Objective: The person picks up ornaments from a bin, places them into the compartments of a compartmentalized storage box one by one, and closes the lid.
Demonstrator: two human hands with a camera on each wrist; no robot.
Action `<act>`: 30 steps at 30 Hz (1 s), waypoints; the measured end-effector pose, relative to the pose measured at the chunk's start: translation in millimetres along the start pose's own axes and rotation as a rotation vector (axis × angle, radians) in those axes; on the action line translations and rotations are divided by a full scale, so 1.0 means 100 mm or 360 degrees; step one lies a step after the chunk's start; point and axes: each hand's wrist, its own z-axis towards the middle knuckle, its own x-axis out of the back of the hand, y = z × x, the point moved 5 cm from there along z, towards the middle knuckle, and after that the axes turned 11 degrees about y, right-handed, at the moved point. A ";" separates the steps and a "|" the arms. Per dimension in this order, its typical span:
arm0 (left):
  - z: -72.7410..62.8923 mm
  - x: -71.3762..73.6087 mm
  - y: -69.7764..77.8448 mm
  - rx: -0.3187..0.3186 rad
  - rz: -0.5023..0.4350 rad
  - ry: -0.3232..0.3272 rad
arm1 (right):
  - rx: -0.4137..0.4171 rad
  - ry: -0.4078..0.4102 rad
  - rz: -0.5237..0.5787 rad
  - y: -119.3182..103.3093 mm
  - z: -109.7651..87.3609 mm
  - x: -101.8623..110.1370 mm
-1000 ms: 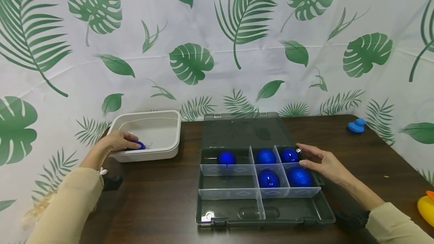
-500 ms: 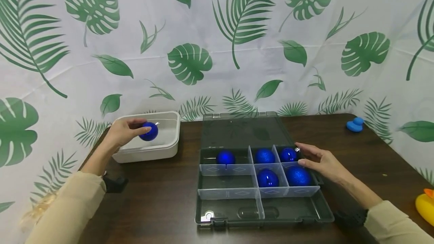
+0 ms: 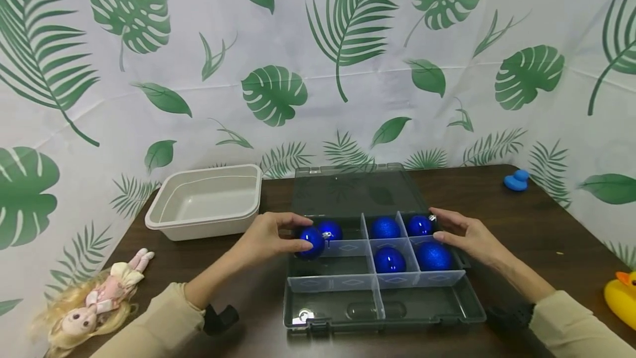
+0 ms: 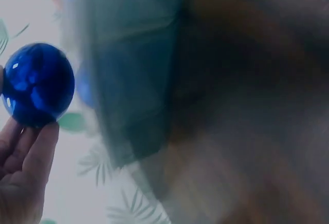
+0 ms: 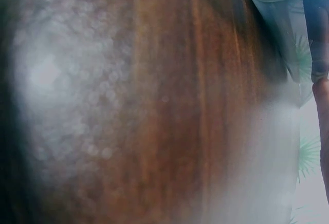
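Observation:
My left hand (image 3: pixel 270 239) pinches a shiny blue Christmas ball (image 3: pixel 310 243) between thumb and fingers. It holds the ball over the left side of a dark see-through divided box (image 3: pixel 333 305); the left wrist view shows the glossy ball (image 4: pixel 38 85) close up. Behind it, another blue ball (image 3: pixel 330 230) lies in the back left compartment. Several more blue balls (image 3: pixel 390 259) sit in small compartments on the right, some glittery, some glossy. At the box's right edge my right hand (image 3: pixel 472 236) rests, thumb and fingers extended and parted near a ball (image 3: pixel 419 225) with a silver cap.
A cream plastic bin (image 3: pixel 206 198) stands at the back left with nothing visible inside. The box's lid (image 3: pixel 355 189) lies folded back. A doll (image 3: pixel 101 297) is at the left, a blue duck (image 3: pixel 517 180) at the back right, a yellow duck (image 3: pixel 621 297) at the right edge.
My left hand has lifted a blue ball out of the cream bin and carried it right, over the box. The doll has come into fuller view. My right hand has stayed at the box edge.

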 end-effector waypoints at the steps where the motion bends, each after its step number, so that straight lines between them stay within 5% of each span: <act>1: -0.02 -0.05 0.00 -0.0047 0.0021 0.0013 | -0.0001 0.0000 0.0000 0.00 0.00 0.00; 6: -0.08 -0.21 -0.02 -0.0237 0.0092 0.0103 | -0.0015 -0.0005 0.0003 0.00 0.01 0.01; 30: -0.23 -0.41 -0.07 -0.0572 0.0342 0.0200 | -0.0006 0.0000 0.0014 0.04 -0.03 -0.01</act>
